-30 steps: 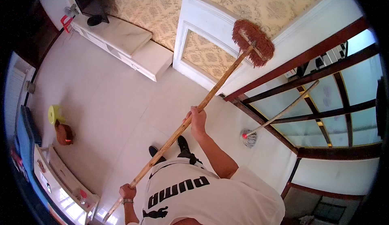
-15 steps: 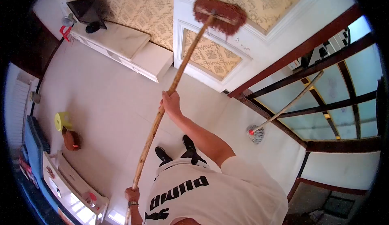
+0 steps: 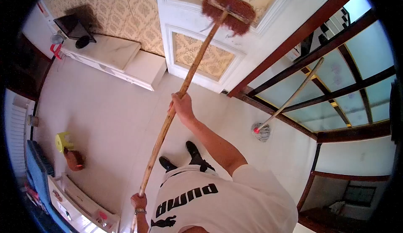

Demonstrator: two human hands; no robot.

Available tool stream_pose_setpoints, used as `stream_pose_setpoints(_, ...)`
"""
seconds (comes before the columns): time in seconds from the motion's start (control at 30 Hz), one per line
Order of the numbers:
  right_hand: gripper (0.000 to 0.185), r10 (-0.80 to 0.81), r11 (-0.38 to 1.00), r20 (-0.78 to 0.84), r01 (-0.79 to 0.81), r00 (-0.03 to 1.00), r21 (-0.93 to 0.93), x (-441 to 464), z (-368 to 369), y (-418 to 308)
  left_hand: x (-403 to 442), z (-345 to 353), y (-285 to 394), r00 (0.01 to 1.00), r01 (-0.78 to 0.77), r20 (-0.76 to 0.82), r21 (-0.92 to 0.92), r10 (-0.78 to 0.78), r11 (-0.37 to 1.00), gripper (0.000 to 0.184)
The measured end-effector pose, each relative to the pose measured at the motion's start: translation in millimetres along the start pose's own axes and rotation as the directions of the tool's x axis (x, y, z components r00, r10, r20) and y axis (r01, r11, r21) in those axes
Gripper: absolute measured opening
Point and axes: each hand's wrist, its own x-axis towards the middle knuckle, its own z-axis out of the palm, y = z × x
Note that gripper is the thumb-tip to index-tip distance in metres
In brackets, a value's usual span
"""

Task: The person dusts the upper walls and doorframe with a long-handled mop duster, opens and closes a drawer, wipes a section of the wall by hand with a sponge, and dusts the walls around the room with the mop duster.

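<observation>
A mop with a long wooden handle (image 3: 161, 136) runs up across the view in both my hands. Its dark red, shaggy flat mop head (image 3: 235, 21) is raised at the white-framed wallpaper panel (image 3: 201, 54); whether it touches the wall I cannot tell. Partway up the handle, my right hand (image 3: 182, 108) is closed around the wood. Lower down, my left hand (image 3: 139, 201), with a watch at the wrist, grips near the bottom end.
A second mop (image 3: 262, 132) with a grey string head leans on the glass-paned partition (image 3: 352, 77). Along the wall stands a low white cabinet (image 3: 105, 54) carrying a monitor (image 3: 72, 26). A yellow stool (image 3: 63, 142) and a white table (image 3: 79, 203) are at left.
The view has shifted, so the room's contents sit differently in it. Both hands keep their hold on the handle, and the mop head has moved right relative to the wall panel.
</observation>
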Motion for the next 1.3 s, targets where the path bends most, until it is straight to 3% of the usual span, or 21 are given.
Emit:
stream_pose_setpoints(0.03,0.015,0.002,1.0,0.018,-0.003,1.0,0.013,6.3,-8.6,-3.9,8.2,1.9,5.5,0.994,-0.084,-0.068,-0.036,0.081,0.996,0.031)
stream_pose_setpoints(0.1,0.015,-0.007,1.0,0.022,0.007,1.0,0.003,9.1,-15.1,0.5,9.7,-9.3,30.8,0.997,-0.056,-0.055,-0.07,0.052,0.996,0.029)
stream_pose_setpoints(0.17,0.015,-0.01,1.0,0.023,0.01,1.0,0.003,0.7,-15.6,2.3,6.8,-0.5,22.3,0.998,0.028,0.052,-0.035,-0.026,0.999,0.029)
stream_pose_setpoints(0.27,0.017,0.086,0.995,0.012,-0.086,0.996,-0.049,-17.8,-19.0,4.3,-0.6,4.9,12.3,0.995,0.016,0.094,-0.048,-0.011,0.999,0.03)
stream_pose_setpoints(0.3,0.017,0.08,0.995,0.016,-0.079,0.997,-0.056,-21.0,-18.8,8.5,-3.8,7.8,8.2,0.991,0.046,0.129,-0.079,-0.036,0.996,0.03)
stream_pose_setpoints(0.33,0.016,0.072,0.997,-0.009,-0.072,0.997,-0.02,-23.5,-17.2,10.8,-2.8,10.1,4.5,0.997,-0.053,0.06,-0.003,0.053,0.999,0.029)
stream_pose_setpoints(0.37,0.016,0.062,0.998,-0.033,-0.061,0.998,0.013,-24.3,-17.1,11.5,1.1,14.2,1.7,0.997,-0.054,0.059,-0.018,0.055,0.998,0.029)
stream_pose_setpoints(0.43,0.016,0.045,0.999,-0.049,-0.046,0.998,-0.021,-19.2,-16.7,6.2,9.6,23.0,3.1,0.991,0.012,0.131,-0.022,-0.009,1.0,0.029)
stream_pose_setpoints(0.63,0.016,-0.066,0.995,-0.022,0.064,0.998,-0.072,6.8,-17.6,-34.7,44.1,22.2,43.8,0.995,-0.04,0.085,-0.072,0.046,0.997,0.032)
stream_pose_setpoints(0.7,0.017,-0.109,0.988,0.007,0.109,0.994,-0.11,14.5,-20.0,-51.2,50.5,24.0,55.4,0.984,-0.168,0.051,-0.097,0.173,0.981,0.032)
stream_pose_setpoints(0.83,0.016,-0.113,0.986,0.031,0.116,0.993,-0.122,2.6,-4.6,-97.3,49.7,5.2,81.1,0.991,-0.131,-0.004,-0.196,0.133,0.972,0.033)
stream_pose_setpoints(0.93,0.014,-0.137,0.987,0.015,0.138,0.99,-0.078,-1.1,-3.5,-89.6,44.9,-0.8,79.0,0.996,-0.077,0.033,-0.19,0.085,0.979,0.034)
stream_pose_setpoints(1.07,0.016,-0.098,0.993,0.004,0.098,0.995,-0.069,-3.8,-15.9,-44.0,38.5,35.9,36.3,0.98,-0.128,0.153,-0.03,0.131,0.991,0.039)
stream_pose_setpoints(1.1,0.017,-0.063,0.997,0.028,0.064,0.998,-0.037,-7.6,-19.2,-40.6,37.3,36.5,32.4,0.962,-0.053,0.266,-0.043,0.063,0.998,0.04)
stream_pose_setpoints(1.17,0.017,-0.094,0.99,0.019,0.096,0.995,-0.103,-6.0,-24.4,-31.6,32.9,35.4,33.8,0.962,-0.023,0.269,-0.085,0.045,0.996,0.037)
stream_pose_setpoints(1.23,0.018,-0.101,0.985,-0.011,0.098,0.995,-0.14,-9.8,-20.0,-40.0,27.2,33.6,25.0,0.944,-0.259,0.117,-0.312,0.308,0.914,0.032)
stream_pose_setpoints(1.27,0.018,-0.117,0.983,-0.008,0.115,0.993,-0.14,-13.0,-17.6,-42.4,17.8,17.6,32.1,0.943,-0.27,0.104,-0.318,0.316,0.909,0.032)
stream_pose_setpoints(1.3,0.018,-0.148,0.98,-0.015,0.144,0.989,-0.135,-15.4,-15.5,-44.7,6.9,-3.7,45.7,0.975,-0.223,-0.032,-0.247,0.222,0.943,0.031)
